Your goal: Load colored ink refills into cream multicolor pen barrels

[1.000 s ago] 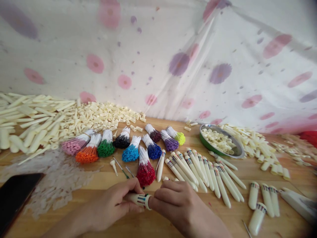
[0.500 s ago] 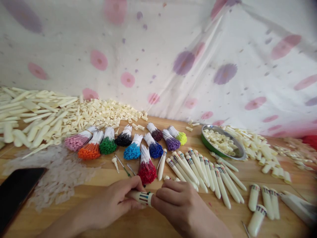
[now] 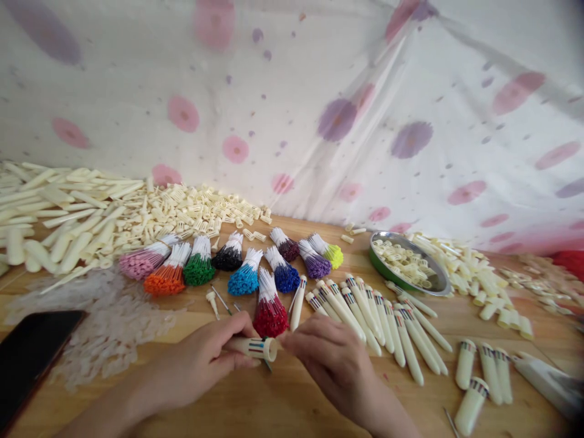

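Observation:
My left hand (image 3: 207,359) is closed round a cream pen barrel (image 3: 253,348) with coloured stripes near its open end, held level above the wooden table (image 3: 292,401). My right hand (image 3: 331,359) sits just right of that open end, fingers curled in a pinch; whether they hold anything I cannot make out. Directly behind the barrel stands a red bundle of refills (image 3: 270,313). More refill bundles fan out beyond it: blue (image 3: 244,278), green (image 3: 199,269), orange (image 3: 166,277), pink (image 3: 139,261).
A row of assembled cream pens (image 3: 378,316) lies to the right, with short barrels (image 3: 483,371) further right. A green-rimmed metal bowl (image 3: 406,264) holds small cream parts. Heaps of cream parts (image 3: 91,207) fill the back left. A black phone (image 3: 31,350) lies at the left edge.
Both hands lifted slightly away from me. My right hand has come off the barrel's end, leaving a small gap; the left keeps its grip.

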`<state>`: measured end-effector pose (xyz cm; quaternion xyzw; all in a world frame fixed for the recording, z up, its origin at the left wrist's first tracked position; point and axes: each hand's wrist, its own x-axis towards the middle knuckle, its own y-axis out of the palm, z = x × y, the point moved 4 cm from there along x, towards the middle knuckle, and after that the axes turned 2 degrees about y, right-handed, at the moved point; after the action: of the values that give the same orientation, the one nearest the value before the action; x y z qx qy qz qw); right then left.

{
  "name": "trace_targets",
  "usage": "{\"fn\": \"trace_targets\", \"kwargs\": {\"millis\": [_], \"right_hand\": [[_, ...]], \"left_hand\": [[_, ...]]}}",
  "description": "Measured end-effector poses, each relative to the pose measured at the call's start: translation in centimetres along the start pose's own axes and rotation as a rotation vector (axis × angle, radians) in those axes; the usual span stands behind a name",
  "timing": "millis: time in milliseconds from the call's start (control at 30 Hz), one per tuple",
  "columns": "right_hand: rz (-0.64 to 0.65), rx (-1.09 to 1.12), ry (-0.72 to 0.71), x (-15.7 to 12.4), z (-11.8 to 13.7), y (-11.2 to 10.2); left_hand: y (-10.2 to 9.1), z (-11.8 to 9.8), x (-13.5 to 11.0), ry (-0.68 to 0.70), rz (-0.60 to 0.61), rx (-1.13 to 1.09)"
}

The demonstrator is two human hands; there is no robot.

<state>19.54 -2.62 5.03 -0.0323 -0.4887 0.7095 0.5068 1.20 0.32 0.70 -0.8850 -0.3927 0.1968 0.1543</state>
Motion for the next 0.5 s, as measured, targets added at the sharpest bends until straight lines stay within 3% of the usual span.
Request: {"fn": "trace_targets", "kwargs": {"millis": [67,167,233,333,500], "right_hand": [[0.006,0.025,0.255,-0.4,-1.3,1.3],[0.245,-0.091,0.54,-1.4,-2.5,5.6],[0.299,-0.319,0.532,-1.6,-2.7,8.2],[0.289,-0.48,0.51,-1.4,-2.9,10.5],[0.449,-0.466,0.588,-0.5,-3.4,10.4]], "left_hand": [[-0.9,0.0,-0.1,-0.007,-0.044,0.016],[-2.2,0.1,-0.2,0.031,-0.122,0.02],[-2.8,0.3,-0.3,0.059,-0.152,-0.013],[-3.1,0.6,-0.4,0.093,-0.165,-0.07],[-3.0,0.7,-0.2,0.17,-0.097,-0.086]]}}
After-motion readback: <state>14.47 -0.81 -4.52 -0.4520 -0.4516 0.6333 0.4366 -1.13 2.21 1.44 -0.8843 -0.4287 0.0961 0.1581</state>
